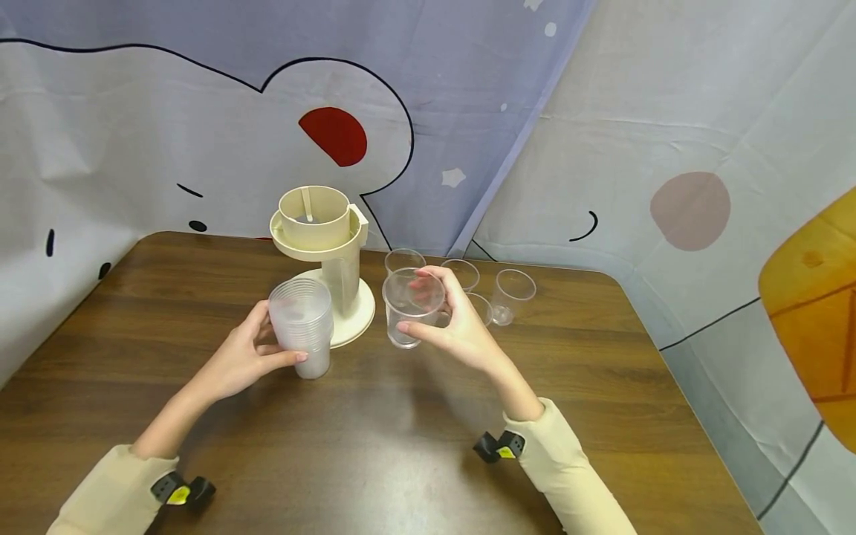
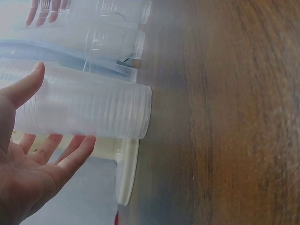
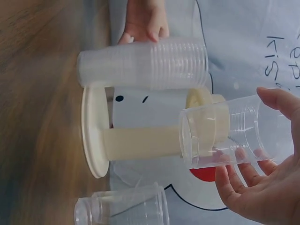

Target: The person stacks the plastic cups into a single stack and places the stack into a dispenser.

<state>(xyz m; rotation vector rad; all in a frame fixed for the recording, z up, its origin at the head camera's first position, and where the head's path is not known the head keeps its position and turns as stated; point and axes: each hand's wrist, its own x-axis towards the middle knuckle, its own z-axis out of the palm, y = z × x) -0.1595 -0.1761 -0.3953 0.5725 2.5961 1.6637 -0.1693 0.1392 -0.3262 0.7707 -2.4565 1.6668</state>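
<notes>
My left hand (image 1: 235, 358) holds a stack of clear plastic cups (image 1: 304, 319), its thumb and fingers round the side. The stack stands upright, its lower end at the table in the left wrist view. My right hand (image 1: 461, 319) grips a single clear plastic cup (image 1: 403, 331) between thumb and fingers. This cup is upright and raised off the table in the right wrist view. Between and behind the hands stands a cream-coloured cup holder (image 1: 342, 279) with a round base, a post and a ring-shaped top. The stack hides part of its base.
Several loose clear cups, such as the rightmost cup (image 1: 513, 295), stand upright behind and right of my right hand. They are on a brown wooden table (image 1: 374, 461). A printed curtain (image 1: 481, 111) hangs behind the table's back edge.
</notes>
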